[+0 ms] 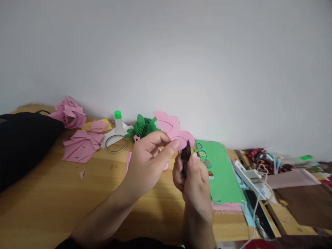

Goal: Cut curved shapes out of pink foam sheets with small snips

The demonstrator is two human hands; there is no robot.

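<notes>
- Two bare hands work above the wooden tabletop (52,207), between its near and back edges, as the head view shows.
- Left hand (146,162): thumb and forefinger come together on one pink paper cut-out (168,121), which has rounded lobes and curved drawn lines.
- Right hand (194,180): fingers clamped around one pair of black scissors (185,160), blades pointing up, just beside the left fingertips and the cut-out.
- One green-capped glue stick (118,123), the clearest container, stands upright near the back edge; its cap is on, so its contents are hidden.
- One thin gray ring (116,144) lies in front of it, partly over a white sheet (127,128).
- One green folded-paper ball (145,128) with leaf shapes sits by the back edge, right of the glue stick.
- Toward the back left corner: one crumpled pink paper bundle (69,112), one folded pink paper fan (81,147) and a yellow paper (86,125).
- One pink paper scrap (81,174) lies nearer the left edge.
- One green sheet (225,173), with four egg-shaped pictures along its left side, covers a pink sheet (227,207) right of the hands.
- Toward the right edge: one white power strip (243,173) and one dark phone (259,211).
</notes>
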